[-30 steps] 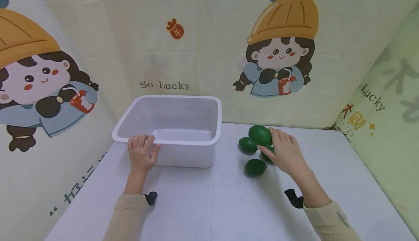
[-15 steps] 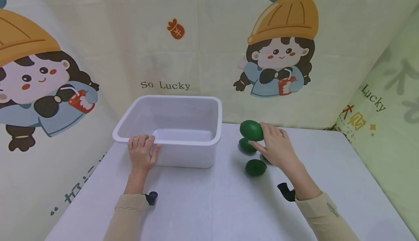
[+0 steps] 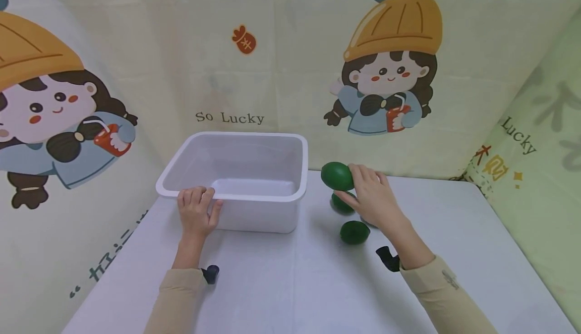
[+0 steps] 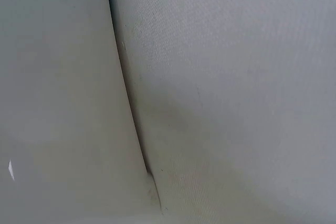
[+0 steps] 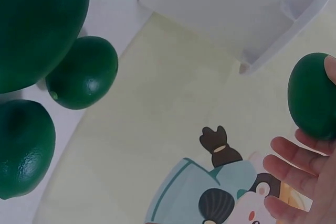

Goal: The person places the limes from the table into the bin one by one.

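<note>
My right hand [image 3: 374,198] pinches a green lime [image 3: 337,176] between thumb and fingertips, raised over the table right of the bin. In the right wrist view the held lime [image 5: 313,97] is at the right edge, with the fingers [image 5: 294,174] spread below it. Beneath the hand, a smaller lime [image 3: 343,203] and a nearer lime [image 3: 355,232] lie on the table; another is mostly hidden behind the hand. On the left, my left hand [image 3: 197,212] grips the near rim of a white plastic bin [image 3: 254,216], fingers hooked over the edge and thumb outside.
The white table [image 3: 290,283] ends against a printed cloth backdrop [image 3: 290,81]. The bin stands at the table's back left with its opening up. Black wrist mounts [image 3: 211,274] show at both sleeves. In the left wrist view only pale surfaces fill the frame.
My right hand has lifted the lime and carried it up and left, toward the bin, over the other limes. My left hand and the bin have stayed put.
</note>
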`<state>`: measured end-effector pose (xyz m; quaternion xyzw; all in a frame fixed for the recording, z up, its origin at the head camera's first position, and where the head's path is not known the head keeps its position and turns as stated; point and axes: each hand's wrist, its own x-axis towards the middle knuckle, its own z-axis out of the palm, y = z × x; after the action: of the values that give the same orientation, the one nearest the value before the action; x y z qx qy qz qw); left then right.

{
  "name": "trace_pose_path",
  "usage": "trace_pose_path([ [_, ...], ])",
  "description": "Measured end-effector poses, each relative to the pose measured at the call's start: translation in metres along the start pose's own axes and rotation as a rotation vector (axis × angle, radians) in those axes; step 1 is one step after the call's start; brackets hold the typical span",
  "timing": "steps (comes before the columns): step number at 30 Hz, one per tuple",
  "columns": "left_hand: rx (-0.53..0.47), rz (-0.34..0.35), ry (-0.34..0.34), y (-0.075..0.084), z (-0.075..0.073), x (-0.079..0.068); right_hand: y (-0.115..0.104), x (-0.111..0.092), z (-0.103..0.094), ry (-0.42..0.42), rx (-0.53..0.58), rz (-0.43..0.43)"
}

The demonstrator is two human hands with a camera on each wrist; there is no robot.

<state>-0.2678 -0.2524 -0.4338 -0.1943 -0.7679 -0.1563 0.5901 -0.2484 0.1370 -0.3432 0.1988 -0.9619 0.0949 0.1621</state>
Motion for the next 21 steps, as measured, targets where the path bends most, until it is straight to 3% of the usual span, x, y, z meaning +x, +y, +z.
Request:
trace_pose_path([
  [21, -0.001, 0.007, 0.054, 0.0, 0.004, 0.001, -0.021, 0.022, 0.002, -0.013, -0.026, -0.043],
])
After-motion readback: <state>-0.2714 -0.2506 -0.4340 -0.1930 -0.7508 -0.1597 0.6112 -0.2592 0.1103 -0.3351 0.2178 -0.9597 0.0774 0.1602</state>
